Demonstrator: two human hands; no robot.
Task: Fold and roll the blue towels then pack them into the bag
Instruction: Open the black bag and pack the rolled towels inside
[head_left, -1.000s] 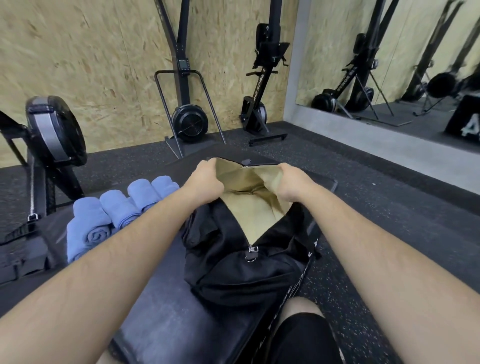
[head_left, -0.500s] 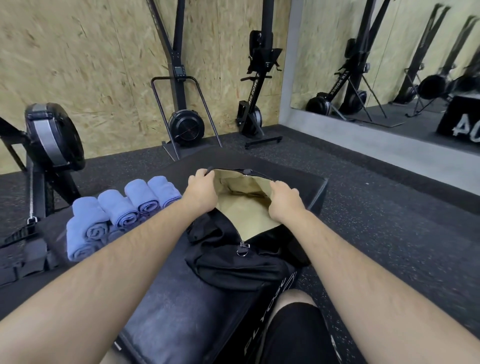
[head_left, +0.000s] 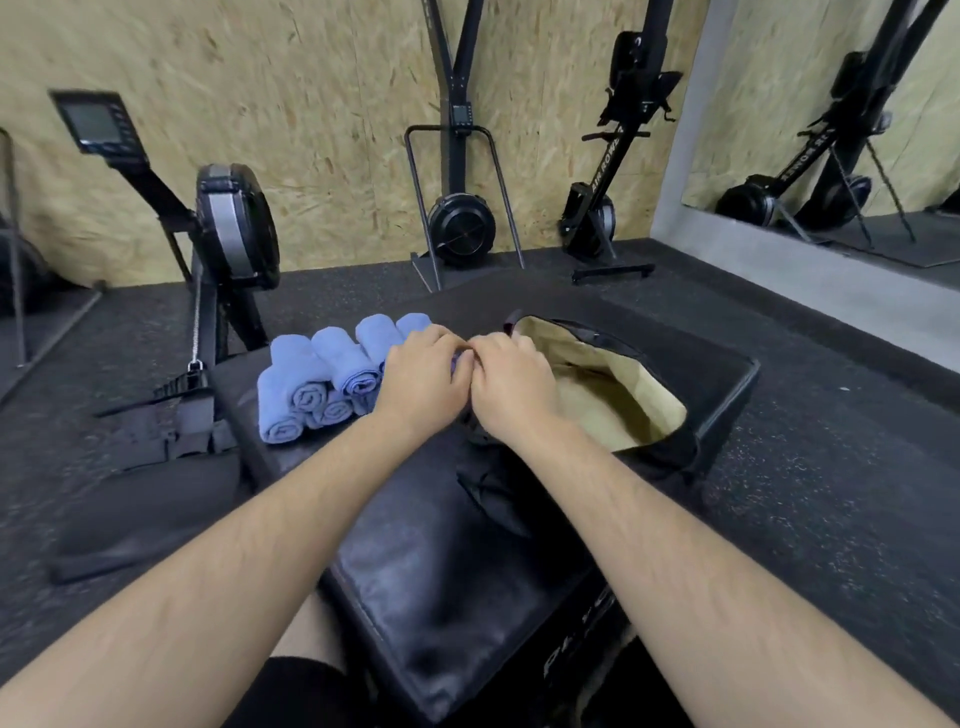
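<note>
"Blue towels (head_left: 332, 364) lay rolled on the counter (head_left: 431, 571), beside the open bag (head_left: 613, 405). What could have gone wrong?"

"The left hand (head_left: 423, 374) and the right hand (head_left: 511, 382) were curled round the nearest roll (head_left: 456, 361); a loose grip could have let it unroll. I counted about six rolls, one bag."

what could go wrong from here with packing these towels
The rolled blue cloth towels are stacked in layers; pulling one out may topple or unroll its neighbours. The black fabric duffel bag with tan lining sits near the right edge of the black padded box, its soft mouth unpropped, so it might sag shut or slide off.
</note>
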